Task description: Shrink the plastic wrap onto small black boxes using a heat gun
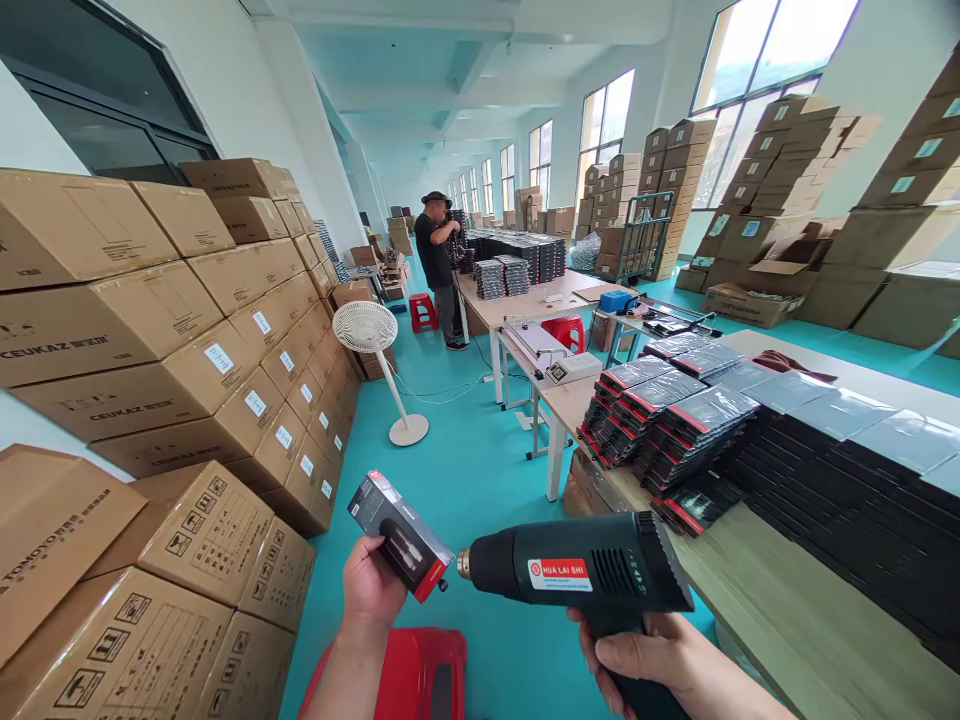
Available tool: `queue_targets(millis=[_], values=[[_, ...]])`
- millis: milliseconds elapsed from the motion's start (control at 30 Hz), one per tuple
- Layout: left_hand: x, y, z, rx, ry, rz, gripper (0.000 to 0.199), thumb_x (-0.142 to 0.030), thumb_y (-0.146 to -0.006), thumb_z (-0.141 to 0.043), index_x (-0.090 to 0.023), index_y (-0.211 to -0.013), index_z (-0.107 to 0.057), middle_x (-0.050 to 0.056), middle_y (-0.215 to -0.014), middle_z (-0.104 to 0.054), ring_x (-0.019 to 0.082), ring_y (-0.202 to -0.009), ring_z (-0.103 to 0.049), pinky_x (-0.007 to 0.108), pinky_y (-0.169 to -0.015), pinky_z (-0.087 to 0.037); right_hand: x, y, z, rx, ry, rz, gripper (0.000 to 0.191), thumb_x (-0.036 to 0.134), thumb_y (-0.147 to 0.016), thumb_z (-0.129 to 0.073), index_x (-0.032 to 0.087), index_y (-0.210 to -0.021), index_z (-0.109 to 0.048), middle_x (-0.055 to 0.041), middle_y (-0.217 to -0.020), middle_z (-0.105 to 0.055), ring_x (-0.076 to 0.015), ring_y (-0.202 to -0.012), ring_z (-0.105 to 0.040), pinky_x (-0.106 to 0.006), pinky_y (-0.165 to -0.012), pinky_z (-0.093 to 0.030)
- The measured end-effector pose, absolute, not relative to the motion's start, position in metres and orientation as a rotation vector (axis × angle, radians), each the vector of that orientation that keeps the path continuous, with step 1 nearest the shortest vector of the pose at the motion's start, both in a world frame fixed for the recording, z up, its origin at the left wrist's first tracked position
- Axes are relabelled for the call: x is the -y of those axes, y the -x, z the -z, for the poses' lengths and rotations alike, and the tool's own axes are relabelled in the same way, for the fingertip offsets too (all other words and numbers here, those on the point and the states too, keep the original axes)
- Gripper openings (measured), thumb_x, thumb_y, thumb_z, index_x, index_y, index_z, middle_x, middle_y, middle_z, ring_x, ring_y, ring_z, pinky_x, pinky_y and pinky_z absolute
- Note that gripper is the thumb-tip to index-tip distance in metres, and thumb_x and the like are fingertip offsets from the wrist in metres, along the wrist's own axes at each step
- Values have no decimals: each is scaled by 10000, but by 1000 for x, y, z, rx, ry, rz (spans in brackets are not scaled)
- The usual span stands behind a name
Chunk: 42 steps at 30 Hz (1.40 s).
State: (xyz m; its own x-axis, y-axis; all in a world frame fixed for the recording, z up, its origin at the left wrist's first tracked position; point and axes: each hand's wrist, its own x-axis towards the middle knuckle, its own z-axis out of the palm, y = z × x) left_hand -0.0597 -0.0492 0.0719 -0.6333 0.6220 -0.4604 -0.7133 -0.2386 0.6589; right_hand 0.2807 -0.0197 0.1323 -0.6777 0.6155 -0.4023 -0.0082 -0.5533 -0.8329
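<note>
My left hand (373,585) grips a small black, grey and red product box (401,535) by its lower left side, with the box tilted down to the right. Wrapped round the handle of a dark green heat gun (574,562) is my right hand (637,655). The gun points left, and its metal nozzle is close to the box's lower right end. The palm side of my left hand is partly hidden by the box.
Cartons (157,330) are stacked along the left wall. A red stool (427,670) stands below my hands. At the right, a table (795,590) bears piles of wrapped flat packs (675,400). A white fan (365,328) and a person (437,260) are farther ahead.
</note>
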Motion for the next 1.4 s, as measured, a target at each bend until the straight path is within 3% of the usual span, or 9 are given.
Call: queue_targets(millis=[267,467,600,833,1033,1133,1300,1400], values=[[53,59,-68,-1181,32,-1936,181,-100,-608,-565,-177,-751,-643,21,-634,-685,207,-549,-640,349,-570,-544,19,-278,-129,1321,1047,-2287,365,407,-653,-727,155,-912,-676,-17,-679,-631,-155,-602,-544,-280,-576,-420],[64,61,-59,-1243,-301,-1681,231,-171,-655,-662,-166,-883,-703,41,-738,-717,241,-677,-672,363,-622,-552,-14,-258,-152,1372,943,-2166,340,390,-721,-705,152,-955,-640,-26,-716,-658,-163,-591,-589,-288,-536,-457],[64,58,-52,-1277,-352,-1596,183,-181,-663,-663,-167,-840,-706,23,-679,-691,216,-621,-641,346,-584,-538,-36,-240,-186,1435,826,-2180,347,334,-709,-738,138,-976,-634,-39,-774,-686,-181,-631,-645,-292,-536,-491],[64,56,-48,-1233,-311,-1596,165,-150,-671,-636,-159,-823,-698,31,-679,-701,214,-602,-644,351,-597,-542,-49,-216,-215,1623,809,-2137,238,285,-695,-716,162,-867,-607,-9,-715,-665,-167,-585,-639,-282,-511,-495],[68,63,-56,-1241,-237,-1672,213,-215,-741,-648,-171,-942,-705,45,-753,-737,254,-668,-695,382,-637,-554,-15,-245,-174,1916,936,-2236,133,202,-630,-643,196,-753,-594,46,-523,-566,-137,-464,-526,-263,-446,-399],[73,69,-62,-1310,-343,-1727,305,-170,-703,-726,-185,-1007,-724,49,-889,-765,245,-791,-709,348,-714,-556,5,-269,-138,1949,1153,-2145,115,146,-587,-653,189,-677,-596,20,-566,-600,-134,-527,-523,-263,-502,-363],[79,74,-75,-1485,-688,-1651,312,11,-634,-780,-192,-871,-765,34,-888,-753,194,-834,-661,223,-760,-514,8,-293,-114,1233,1085,-2223,322,395,-685,-701,158,-900,-666,-18,-714,-634,-158,-580,-574,-281,-521,-423],[75,70,-86,-1556,-753,-1627,369,90,-601,-765,-217,-804,-757,44,-970,-739,208,-948,-653,192,-797,-501,-1,-299,-126,1041,985,-2214,391,408,-697,-744,133,-969,-685,-32,-774,-658,-147,-586,-591,-260,-499,-424]])
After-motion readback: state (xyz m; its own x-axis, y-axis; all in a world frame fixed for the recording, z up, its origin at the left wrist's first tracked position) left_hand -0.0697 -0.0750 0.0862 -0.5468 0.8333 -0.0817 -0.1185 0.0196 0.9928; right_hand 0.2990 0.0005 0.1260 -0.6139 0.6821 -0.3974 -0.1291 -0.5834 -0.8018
